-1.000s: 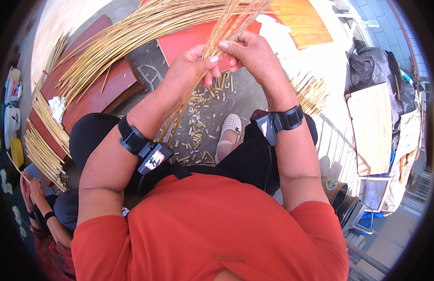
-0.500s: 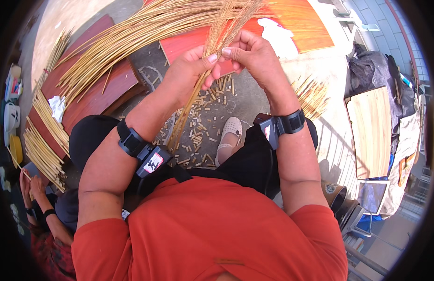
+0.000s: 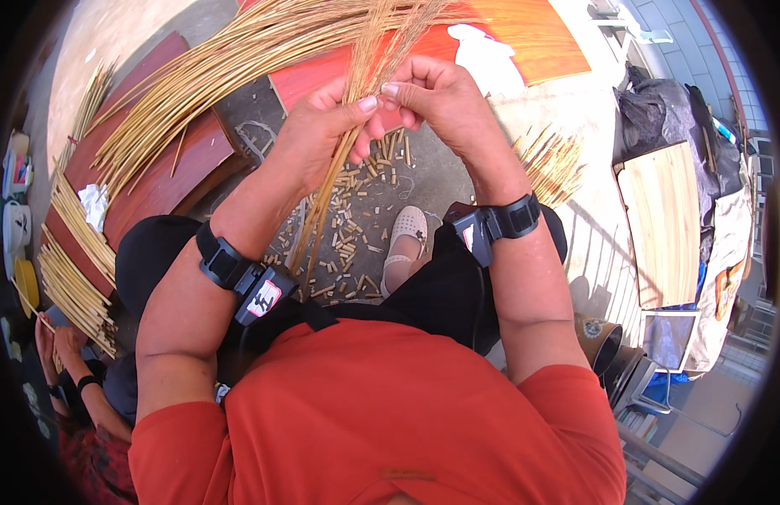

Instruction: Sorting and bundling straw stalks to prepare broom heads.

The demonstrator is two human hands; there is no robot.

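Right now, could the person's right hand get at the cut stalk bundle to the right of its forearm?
Probably yes: the stalk bundle lies close beside that forearm, nothing visibly blocking it. The right hand is at the feathery-topped stalks, though, so it would likely need to leave them first.

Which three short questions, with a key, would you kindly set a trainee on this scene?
1. True or false: the left hand is holding stalks.
2. Choose one: what lies scattered left of the shoe? A) bottles; B) short stick pieces; C) leaves.
3. Fill in the colour: the band nearest the right hand is ____.
Key: 1 true; 2 B; 3 black.
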